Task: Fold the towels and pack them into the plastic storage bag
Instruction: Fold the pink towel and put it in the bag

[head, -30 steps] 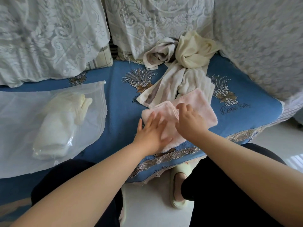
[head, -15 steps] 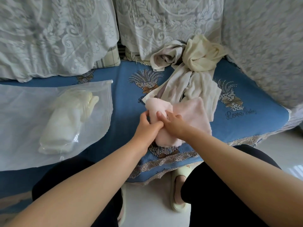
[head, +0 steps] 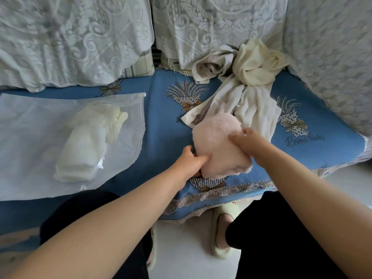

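Both hands, left hand (head: 190,159) and right hand (head: 248,140), curl their fingers around a folded pink towel (head: 216,146). Left of them, the plastic storage bag (head: 40,141) holds one folded towel (head: 84,146); unfolded towels (head: 241,87) wait beyond.

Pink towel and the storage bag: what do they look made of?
Pink towel: soft fleecy or terry cloth, going by its fuzzy matte nap and frayed-looking corner. Storage bag: thin frosted plastic film, semi-clear with glossy wrinkles; the folded cream towel shows through it.
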`<state>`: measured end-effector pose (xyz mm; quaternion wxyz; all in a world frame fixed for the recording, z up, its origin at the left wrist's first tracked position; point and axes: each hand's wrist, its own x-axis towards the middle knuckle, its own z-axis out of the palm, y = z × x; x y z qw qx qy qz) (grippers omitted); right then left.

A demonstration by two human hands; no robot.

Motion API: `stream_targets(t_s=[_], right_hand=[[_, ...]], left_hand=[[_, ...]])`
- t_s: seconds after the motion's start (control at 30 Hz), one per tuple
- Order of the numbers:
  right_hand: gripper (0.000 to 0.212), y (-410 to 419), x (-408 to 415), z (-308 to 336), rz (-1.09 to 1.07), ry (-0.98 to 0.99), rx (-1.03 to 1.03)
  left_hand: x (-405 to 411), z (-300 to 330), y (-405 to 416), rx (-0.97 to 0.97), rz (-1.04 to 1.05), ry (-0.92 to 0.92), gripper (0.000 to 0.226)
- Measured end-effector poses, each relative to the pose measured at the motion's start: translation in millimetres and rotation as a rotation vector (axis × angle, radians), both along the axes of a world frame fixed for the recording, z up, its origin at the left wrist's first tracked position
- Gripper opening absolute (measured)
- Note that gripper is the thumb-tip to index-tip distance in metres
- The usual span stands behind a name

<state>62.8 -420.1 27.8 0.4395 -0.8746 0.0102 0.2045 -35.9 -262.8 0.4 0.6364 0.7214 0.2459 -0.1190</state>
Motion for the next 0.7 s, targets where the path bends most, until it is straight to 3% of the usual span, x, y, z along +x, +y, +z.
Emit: stream_targets(t_s=[0.17, 0.23, 0.37, 0.53, 0.6, 0.7], right_hand=[[0.069, 6.4, 0.3, -12.0, -0.123, 0.139, -0.187], [0.062, 10.6, -2.2, -11.4, -0.156, 0.240, -0.007], [0.044, 26.8, -20.7, -1.2, -0.098, 0.446, 0.491], [0.042, 52.8, -26.0, 26.7, 0.091, 0.505, 0.785], [0.039, 60.7, -25.7, 35.0, 0.120, 0.525, 0.803], [0.029, 78.4, -27.4, 41.2, 0.104, 0.509, 0.759]], left_hand=[[2.7, -6.2, -11.7, -0.224, 0.091, -0.095, 0.068], [4.6, -1.8, -9.9, -0.376, 0.161, -0.085, 0.069], [9.9, 18.4, 8.8, -0.411, 0.337, -0.139, 0.068], [-1.0, 48.5, 54.5, -0.602, 0.337, -0.256, 0.064], [-13.6, 58.5, 66.5, -0.373, 0.253, -0.273, 0.056], [-37.1, 55.7, 93.0, 0.591, 0.369, -0.522, 0.026]])
